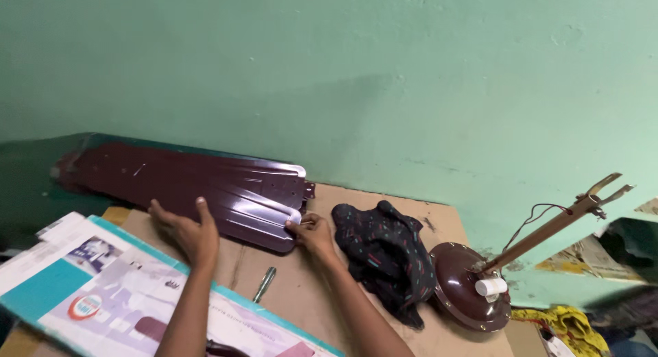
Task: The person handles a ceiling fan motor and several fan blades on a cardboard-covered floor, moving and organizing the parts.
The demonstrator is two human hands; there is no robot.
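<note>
On the brown table [301, 288], against the green wall [411, 76], I see the stack of maroon fan blades [205, 182]. My left hand [188, 230] lies flat and open on the near blade; my right hand [314, 235] pinches that blade's rounded end (fingers closed on its edge). A screwdriver [264, 283] lies between my forearms, with a dark cloth [387, 257] and the fan motor [469, 281] to the right.

Both hands [250, 237] rest on stacked maroon fan blades [199, 189] — dark cloth [384, 251] just beside.
</note>
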